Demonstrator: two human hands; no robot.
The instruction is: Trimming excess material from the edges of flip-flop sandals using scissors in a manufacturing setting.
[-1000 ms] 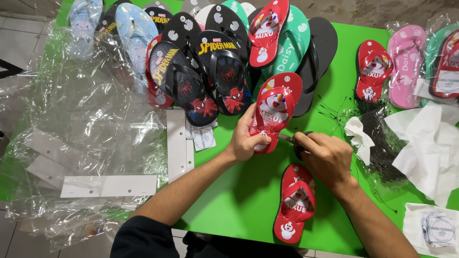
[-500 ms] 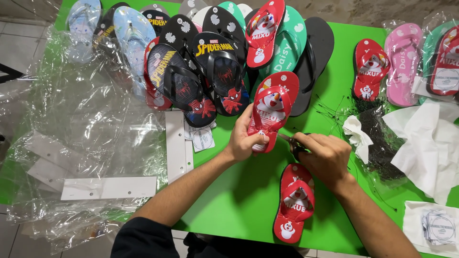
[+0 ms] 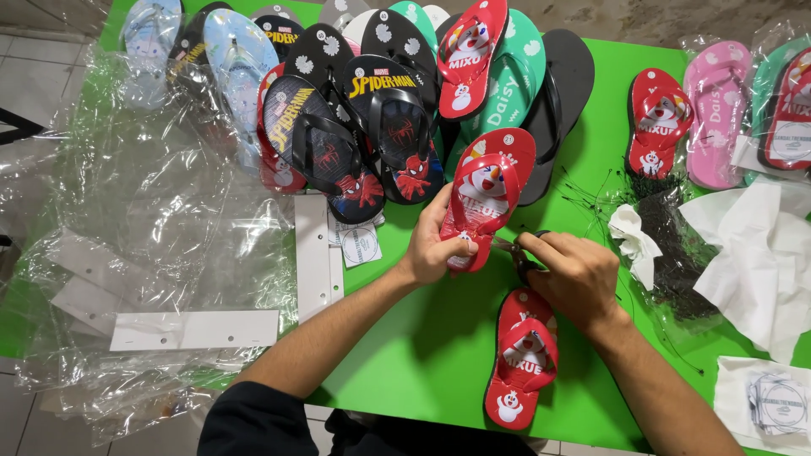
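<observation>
**Two hands at a red flip-flop on a green table**

The left hand (image 3: 439, 245) grasps a red flip-flop (image 3: 488, 192) at its heel end, with the fingers wrapped around the edge and the thumb on top. The flip-flop has a cartoon snowman picture on its sole and a red strap, and its toe end points away from the person. It lies near the middle of the green table (image 3: 422, 338), just in front of a big pile of other flip-flops.

The right hand (image 3: 574, 274) is just beside the heel of this flip-flop. It is clenched around a small dark tool (image 3: 524, 257), whose metal tip points to the heel; I cannot tell exactly what kind of tool it is.

A second red flip-flop (image 3: 519, 359) of the same design lies flat on the table under the right wrist, near the front edge.

The pile behind holds black flip-flops with a red spider hero picture (image 3: 397, 135), green ones (image 3: 515, 84), a light blue one (image 3: 236, 59) and another red one. On the left, clear plastic bags (image 3: 152, 219) and white cardboard strips (image 3: 194, 329) cover the table. On the right there are a red flip-flop (image 3: 657, 122), a pink flip-flop (image 3: 716, 110), crumpled white paper (image 3: 760, 253) and a bunch of thin black strings (image 3: 676, 245).
</observation>
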